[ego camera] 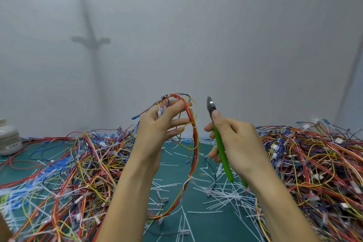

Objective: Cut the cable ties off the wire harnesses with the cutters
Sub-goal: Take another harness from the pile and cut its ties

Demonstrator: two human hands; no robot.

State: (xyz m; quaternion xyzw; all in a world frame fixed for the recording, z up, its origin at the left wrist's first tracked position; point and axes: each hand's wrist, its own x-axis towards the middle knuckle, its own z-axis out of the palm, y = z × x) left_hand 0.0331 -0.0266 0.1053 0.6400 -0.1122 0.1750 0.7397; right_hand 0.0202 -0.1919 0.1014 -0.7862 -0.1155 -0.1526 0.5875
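- Two hands raised over the mat; I read the left hand [155, 129] first: index and thumb hold the top of a wire harness [193, 137] loop, other fingers fanned out.
- Right hand [235, 139] fingers curl round the green handles of the cutters [221, 147], index laid up toward the head.
- Cutter tip points up, just right of the loop, not touching; I can't tell blade gap.
- White cable tie [194, 127] on the loop, between both hands.
- Harness tail hangs to the green mat [196, 228].
- Cut ties [216, 188] litter the mat; harness piles left [78, 163] and right [314, 163].
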